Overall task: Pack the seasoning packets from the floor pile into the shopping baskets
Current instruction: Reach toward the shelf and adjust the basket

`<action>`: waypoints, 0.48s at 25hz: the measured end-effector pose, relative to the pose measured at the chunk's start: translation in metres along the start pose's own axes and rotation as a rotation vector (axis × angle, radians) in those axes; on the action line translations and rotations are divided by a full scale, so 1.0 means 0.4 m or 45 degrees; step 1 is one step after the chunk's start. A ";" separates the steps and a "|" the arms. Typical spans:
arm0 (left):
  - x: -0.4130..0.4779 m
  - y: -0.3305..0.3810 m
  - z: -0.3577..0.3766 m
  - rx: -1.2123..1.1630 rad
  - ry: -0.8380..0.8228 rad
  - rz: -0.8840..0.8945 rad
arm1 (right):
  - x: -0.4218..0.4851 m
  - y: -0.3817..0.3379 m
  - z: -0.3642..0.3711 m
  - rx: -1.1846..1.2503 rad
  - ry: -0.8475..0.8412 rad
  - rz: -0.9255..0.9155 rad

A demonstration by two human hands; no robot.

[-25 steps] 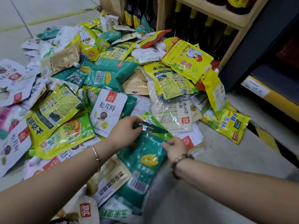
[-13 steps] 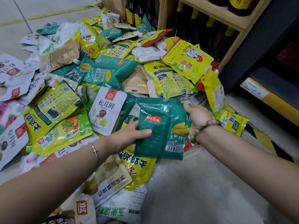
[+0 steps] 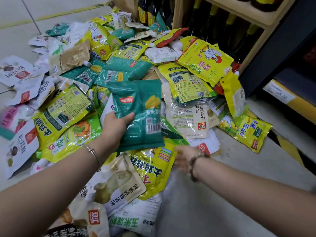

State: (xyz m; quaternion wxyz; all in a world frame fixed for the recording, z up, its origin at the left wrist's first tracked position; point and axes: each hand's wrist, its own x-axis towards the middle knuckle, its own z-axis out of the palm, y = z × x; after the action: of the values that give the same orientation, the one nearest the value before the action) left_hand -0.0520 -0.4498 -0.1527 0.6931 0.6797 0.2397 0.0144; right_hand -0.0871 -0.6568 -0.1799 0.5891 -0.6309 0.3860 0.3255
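Right hand [image 3: 183,158] has let go of the teal plastic corn-seasoning packets [image 3: 142,113]. Left hand [image 3: 116,129] alone grips them now, thumb on top, just above the floor pile of mixed foil packets [image 3: 201,65]. Right hand is low at a yellow printed packet [image 3: 153,170]; it is blurred, so cannot tell its grip. Judged: gathering more before basketing.

Count: two teal packets held; pile too many to count; baskets, none in view.

Pale packet [image 3: 95,218] reads 双汇, white bag [image 3: 136,221] 玉米淀粉, shelf tag [image 3: 278,95] 6.50.
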 end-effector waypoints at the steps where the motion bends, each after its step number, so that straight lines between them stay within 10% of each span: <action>1: 0.011 0.007 -0.007 -0.036 0.045 0.000 | 0.005 0.041 0.016 -0.118 -0.049 0.067; 12: 0.005 -0.018 -0.007 -0.049 0.040 -0.032 | 0.062 0.060 0.067 -0.291 0.106 -0.265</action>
State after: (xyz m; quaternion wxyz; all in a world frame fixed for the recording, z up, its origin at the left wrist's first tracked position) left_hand -0.0536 -0.4469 -0.1600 0.7022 0.6629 0.2589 0.0210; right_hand -0.0948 -0.6327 -0.2157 0.5276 -0.7434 0.3031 0.2777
